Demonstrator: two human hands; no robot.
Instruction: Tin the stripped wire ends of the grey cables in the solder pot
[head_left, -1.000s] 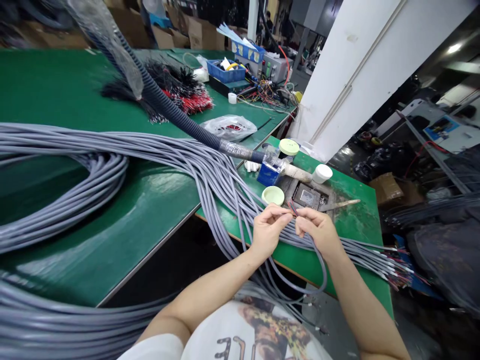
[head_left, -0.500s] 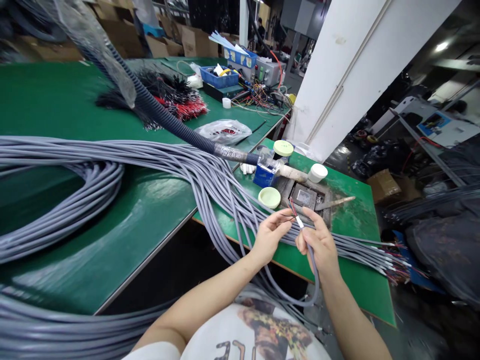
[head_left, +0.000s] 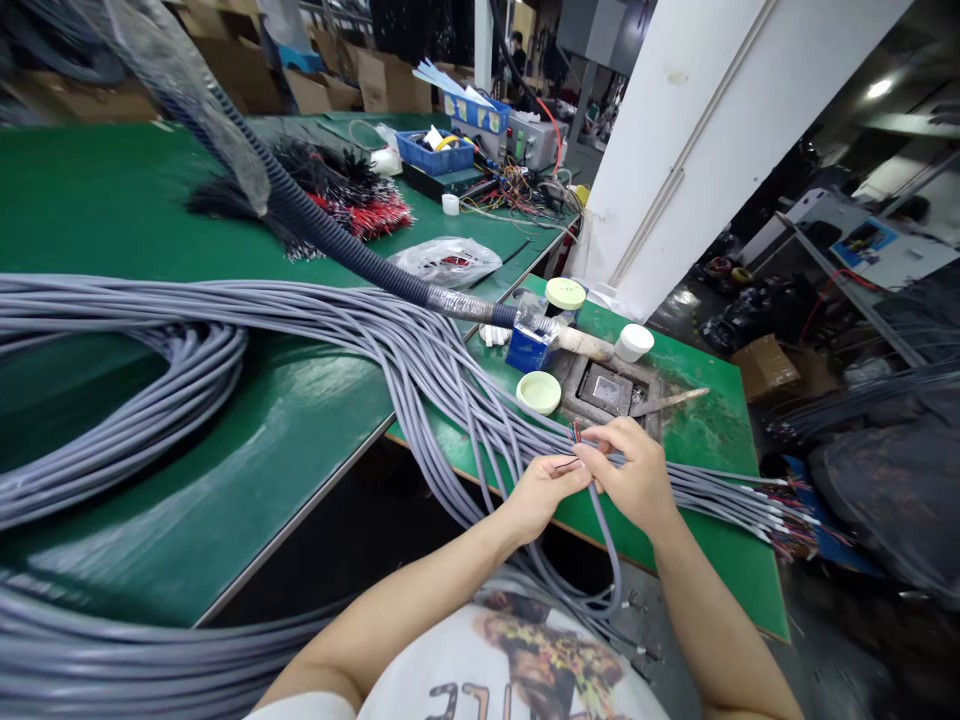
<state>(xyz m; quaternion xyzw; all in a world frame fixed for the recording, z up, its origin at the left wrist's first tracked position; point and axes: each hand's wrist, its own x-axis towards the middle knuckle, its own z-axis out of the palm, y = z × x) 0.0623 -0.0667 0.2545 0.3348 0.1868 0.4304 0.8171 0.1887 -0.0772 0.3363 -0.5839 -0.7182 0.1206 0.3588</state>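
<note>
My hands are close together above a green-matted bench, with my right hand (head_left: 628,476) shut around a single grey cable (head_left: 604,535). Thin coloured wires (head_left: 576,432) stick up from its stripped end, partly hidden by my fingers. My left hand (head_left: 541,496) pinches a thin dark wire (head_left: 566,464) between finger and thumb, touching my right fingers. A large bundle of grey cables (head_left: 450,390) runs beneath both hands and fans out to the right, ending in coloured wire tips (head_left: 787,522).
Near my hands stand a metal solder pot (head_left: 604,390), a scraper (head_left: 669,402), a pale green lid (head_left: 538,392), a white cup (head_left: 634,342) and a blue box (head_left: 529,348). Black corrugated conduit (head_left: 322,222) crosses the bench. A white pillar (head_left: 690,150) rises behind, and the bench edge lies below.
My hands have come closer together. My right hand has moved left and closed over the cable's pale end section, and the cable loop below has shifted left.
</note>
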